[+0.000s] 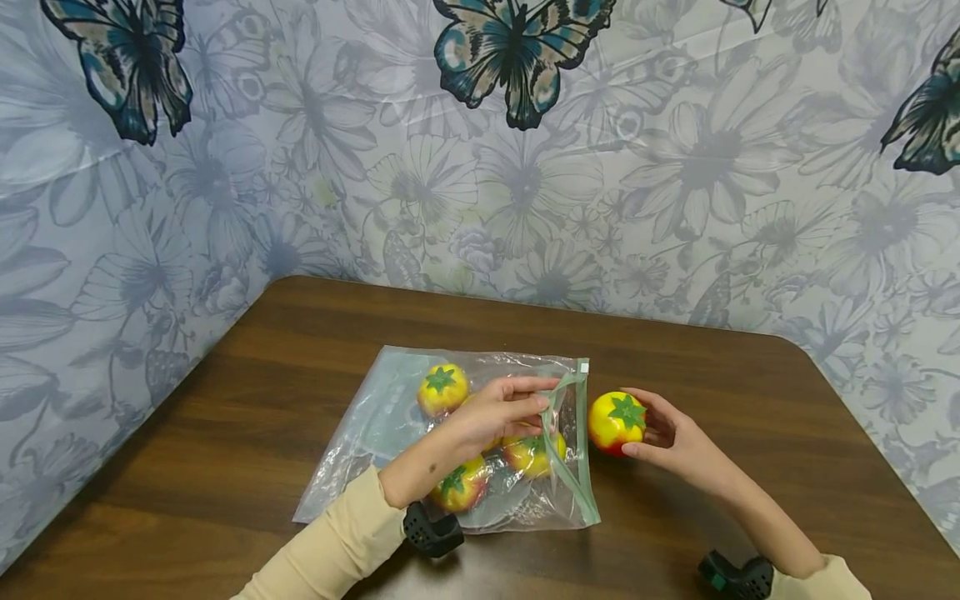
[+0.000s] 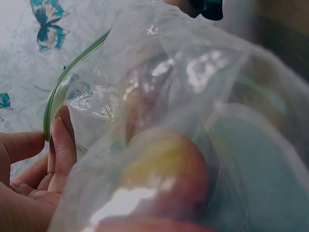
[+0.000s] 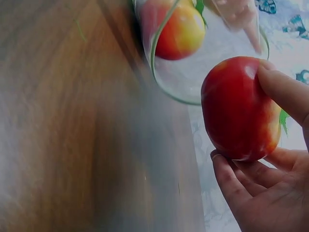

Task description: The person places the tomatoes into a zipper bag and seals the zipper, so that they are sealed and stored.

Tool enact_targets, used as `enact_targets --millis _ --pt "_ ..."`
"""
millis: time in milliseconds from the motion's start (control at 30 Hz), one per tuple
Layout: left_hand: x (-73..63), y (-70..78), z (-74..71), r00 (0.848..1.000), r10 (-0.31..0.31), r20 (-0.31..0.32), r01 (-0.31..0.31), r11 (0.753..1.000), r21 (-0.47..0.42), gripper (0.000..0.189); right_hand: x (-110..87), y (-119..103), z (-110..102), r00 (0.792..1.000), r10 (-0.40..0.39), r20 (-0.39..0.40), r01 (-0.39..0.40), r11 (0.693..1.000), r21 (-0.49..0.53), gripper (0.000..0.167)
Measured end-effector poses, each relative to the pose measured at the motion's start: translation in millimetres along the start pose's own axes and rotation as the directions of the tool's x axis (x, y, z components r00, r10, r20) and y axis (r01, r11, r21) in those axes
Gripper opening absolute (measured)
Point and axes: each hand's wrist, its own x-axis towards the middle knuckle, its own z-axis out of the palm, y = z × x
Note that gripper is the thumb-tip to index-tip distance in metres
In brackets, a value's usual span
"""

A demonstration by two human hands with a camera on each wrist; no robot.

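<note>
A clear zip bag [image 1: 352, 450] with a green seal strip lies flat on the table, its mouth facing right. My left hand [image 1: 491, 412] pinches the upper edge of that mouth and holds it raised; in the left wrist view the thumb and fingers [image 2: 62, 145] meet at the green strip. Several yellow-and-red tomato-like fruits with green leafy tops are inside, one fruit [image 1: 442, 389] near the far side. My right hand [image 1: 675, 437] grips another such fruit [image 1: 617, 422] just outside the opening. In the right wrist view its red underside [image 3: 236, 111] shows between thumb and fingers.
The brown wooden table [image 1: 225, 433] has rounded far corners and stands against a wall covering [image 1: 675, 192] with flowers and butterflies. A black wrist device [image 1: 432, 531] sits on the left wrist, another device [image 1: 737, 575] on the right.
</note>
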Motion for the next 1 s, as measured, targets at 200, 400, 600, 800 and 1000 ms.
enact_targets --millis 200,400,600,800,1000 --pt "0.6 1.1 -0.4 1.000 0.006 -0.012 -0.006 1.000 0.013 0.038 -4.7 -4.7 10.3 0.998 -0.052 0.037 0.052 0.999 -0.010 0.064" --pt "-0.2 1.7 0.8 1.000 -0.003 -0.018 0.004 1.000 0.017 0.038 -9.7 -4.8 19.7 0.992 -0.072 0.102 0.070 0.997 0.024 0.064" --pt "0.3 1.0 2.1 0.999 -0.015 -0.028 0.016 1.000 0.021 0.038 -11.1 -1.5 21.2 0.991 -0.049 0.125 0.051 0.999 -0.006 0.063" --pt "-1.0 1.6 1.7 1.000 -0.012 -0.011 0.012 1.000 0.014 0.037 -10.2 0.2 19.9 0.987 -0.028 0.158 0.028 1.000 0.000 0.064" --pt "-1.2 2.2 1.0 1.000 -0.015 0.005 0.015 1.000 0.009 0.038 -8.8 1.8 20.4 0.985 0.003 0.171 0.001 1.000 -0.023 0.067"
